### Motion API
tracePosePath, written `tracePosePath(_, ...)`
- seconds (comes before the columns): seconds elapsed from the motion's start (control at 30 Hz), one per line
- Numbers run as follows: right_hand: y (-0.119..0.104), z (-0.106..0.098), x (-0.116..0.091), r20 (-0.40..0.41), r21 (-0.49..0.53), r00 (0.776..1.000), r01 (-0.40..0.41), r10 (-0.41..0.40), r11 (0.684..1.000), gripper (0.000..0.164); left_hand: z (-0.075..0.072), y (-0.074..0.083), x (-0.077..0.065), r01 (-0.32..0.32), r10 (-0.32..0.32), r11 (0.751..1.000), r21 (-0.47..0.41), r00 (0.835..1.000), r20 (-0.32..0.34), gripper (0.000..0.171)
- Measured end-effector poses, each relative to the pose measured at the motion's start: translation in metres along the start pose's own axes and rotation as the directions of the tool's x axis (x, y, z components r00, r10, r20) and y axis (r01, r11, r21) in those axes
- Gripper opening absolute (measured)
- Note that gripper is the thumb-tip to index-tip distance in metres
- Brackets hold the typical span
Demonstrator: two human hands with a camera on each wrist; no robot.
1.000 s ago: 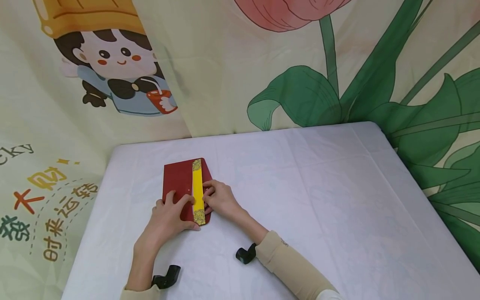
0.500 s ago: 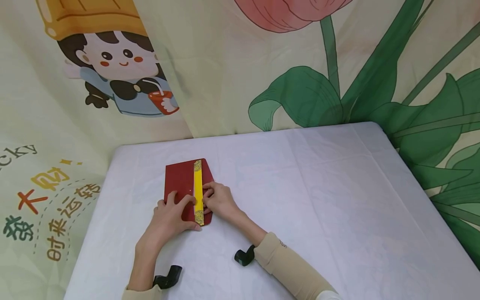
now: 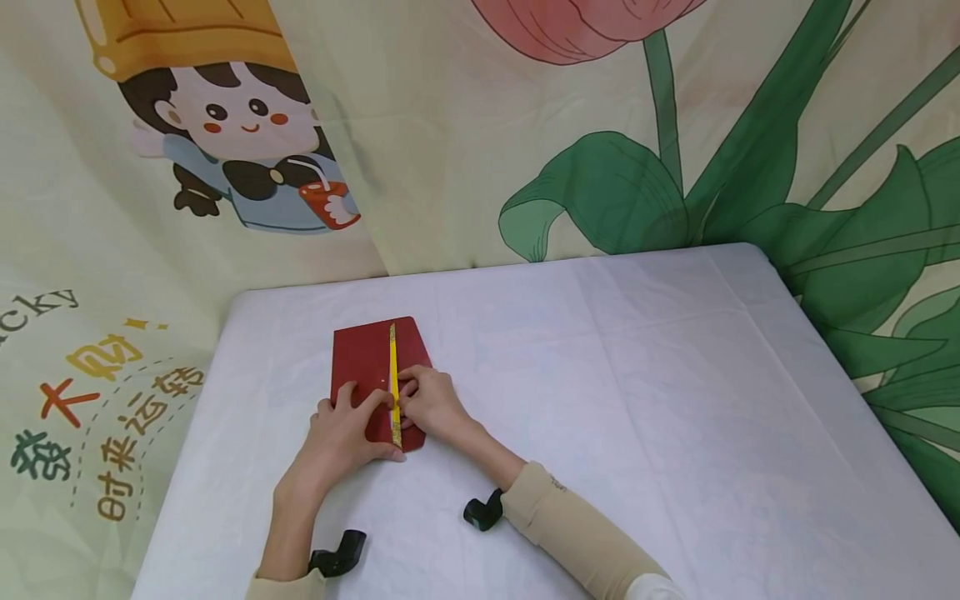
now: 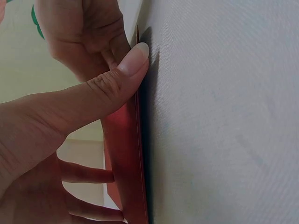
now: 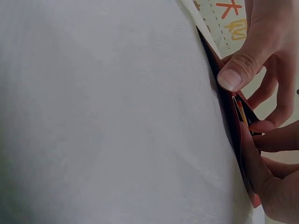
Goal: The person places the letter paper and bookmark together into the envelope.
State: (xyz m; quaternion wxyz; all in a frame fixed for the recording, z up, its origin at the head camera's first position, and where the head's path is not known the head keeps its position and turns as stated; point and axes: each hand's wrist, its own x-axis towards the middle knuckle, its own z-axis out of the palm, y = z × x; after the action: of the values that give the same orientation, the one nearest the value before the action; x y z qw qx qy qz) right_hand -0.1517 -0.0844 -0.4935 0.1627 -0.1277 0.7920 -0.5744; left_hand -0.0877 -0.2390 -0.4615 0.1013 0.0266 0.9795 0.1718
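A dark red envelope (image 3: 360, 354) lies on the white-covered table, its flap spread to the right. A yellow slip (image 3: 393, 358) with gold-patterned ends shows as a thin line at the envelope's mouth. My left hand (image 3: 337, 437) holds the envelope, thumb at its near edge and fingers on its face. In the left wrist view, the thumb (image 4: 135, 60) presses the red edge. My right hand (image 3: 435, 404), over the flap, pinches the slip's outer edge with curled fingers. In the right wrist view, the slip (image 5: 243, 112) sits in the envelope's opening, partly hidden by fingers.
The white table (image 3: 615, 400) reaches well to the right of the hands. Behind it hangs a printed cloth (image 3: 435, 167) with a cartoon figure and green leaves. A black wrist fitting (image 3: 341, 554) is on the left arm, another black fitting (image 3: 483, 510) on the right.
The yellow slip has slid left into the envelope, so its visible band has narrowed sharply. My right hand has moved slightly left with it; my left hand stays in place on the envelope.
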Motion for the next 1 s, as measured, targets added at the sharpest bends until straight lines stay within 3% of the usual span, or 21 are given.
tracePosePath(0.67, 0.001, -0.01, -0.003, 0.106, 0.089, 0.994, -0.028, 0.018, 0.996, 0.03, 0.001, 0.004, 0.0, 0.014, -0.014, 1.0, -0.008, 1.0, 0.026, 0.084)
tracePosePath(1.0, 0.003, -0.034, -0.011, 0.118, 0.114, 0.993, -0.03, 0.016, 0.993, 0.028, 0.001, 0.006, 0.001, 0.009, -0.01, 1.0, 0.019, 1.0, 0.027, 0.079)
